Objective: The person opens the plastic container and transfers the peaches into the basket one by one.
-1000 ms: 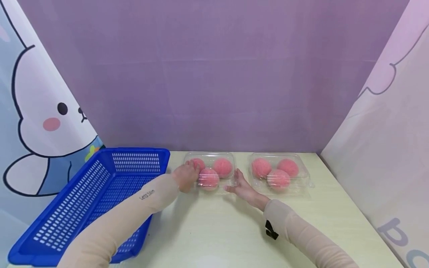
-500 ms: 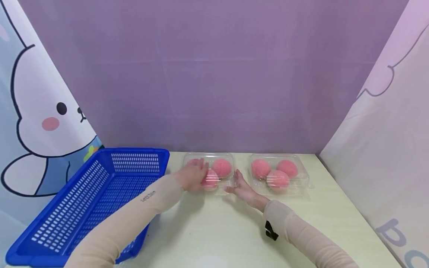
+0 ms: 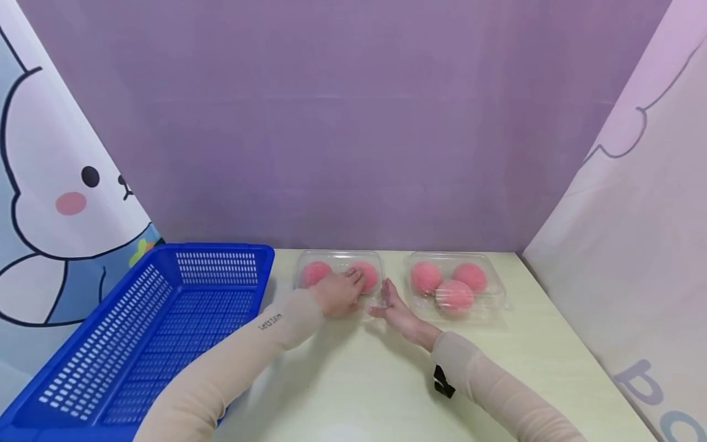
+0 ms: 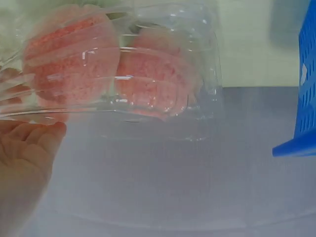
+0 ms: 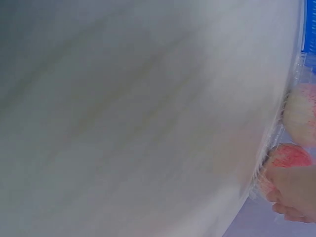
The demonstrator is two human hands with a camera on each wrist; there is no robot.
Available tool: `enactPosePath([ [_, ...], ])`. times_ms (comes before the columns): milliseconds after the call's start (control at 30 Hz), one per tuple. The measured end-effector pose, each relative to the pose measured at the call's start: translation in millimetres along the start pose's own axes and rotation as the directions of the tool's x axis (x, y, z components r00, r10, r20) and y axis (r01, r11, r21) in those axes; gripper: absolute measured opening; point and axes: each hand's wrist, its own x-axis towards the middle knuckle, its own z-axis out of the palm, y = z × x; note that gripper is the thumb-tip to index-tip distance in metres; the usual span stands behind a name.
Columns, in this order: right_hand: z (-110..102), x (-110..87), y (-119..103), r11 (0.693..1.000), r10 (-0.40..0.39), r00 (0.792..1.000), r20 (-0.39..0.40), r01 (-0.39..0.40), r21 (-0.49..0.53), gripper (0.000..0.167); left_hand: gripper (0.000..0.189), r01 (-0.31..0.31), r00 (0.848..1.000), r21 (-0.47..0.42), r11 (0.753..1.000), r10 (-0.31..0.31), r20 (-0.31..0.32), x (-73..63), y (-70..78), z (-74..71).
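Note:
Pink-red fruits that look like peaches [image 3: 316, 274] sit in a clear plastic clamshell box [image 3: 339, 254] at the back middle of the table. My left hand [image 3: 339, 293] lies over the front of its lid, hiding the front peach. In the left wrist view, those fingers [image 4: 47, 136] touch the lid edge, and two peaches [image 4: 71, 59] show through the plastic. At the box's right front corner is my right hand [image 3: 402, 314], thumb and fingers extended and spread against the side. The right wrist view is mostly covered by a pale blurred surface.
To the right stands a second clear box [image 3: 495, 273] with 3 peaches [image 3: 454, 297]. A large blue perforated basket [image 3: 265, 261] is on the left of the pale table [image 3: 342, 380]. A purple cloth backdrop [image 3: 331, 135] rises behind, with printed side panels [image 3: 652, 245].
My left hand has slid rightward across the lid, from the box's left side to its front middle, uncovering the left peach. My right hand has stayed at the right corner.

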Motion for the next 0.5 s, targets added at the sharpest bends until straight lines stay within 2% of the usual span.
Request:
enactPosePath([
  [167, 0.3, -1.4, -0.6, 1.000, -0.004, 1.000, -0.003, 0.004, 0.009, 0.090, 0.054, 0.012, 1.000, 0.042, 0.999, -0.011, -0.025, -0.8, 3.3, 0.5],
  [300, 0.6, -0.3, 3.0, 1.000, -0.006, 1.000, -0.009, 0.006, 0.008, 0.091, 0.048, -0.010, 0.999, 0.078, 0.997, 0.013, -0.036, -0.7, 4.6, -1.4],
  [367, 1.0, -0.5, 2.2, 1.000, -0.009, 1.000, -0.006, 0.009, 0.010, 0.092, 0.047, -0.032, 0.999, 0.148, 0.988, 0.038, -0.038, 0.1, 5.0, -3.0],
  [500, 1.6, -1.0, -0.6, 1.000, -0.011, 1.000, -0.001, 0.011, 0.011, 0.092, 0.048, -0.067, 0.998, 0.298, 0.952, 0.065, 0.020, 1.6, 5.9, -9.8],
])
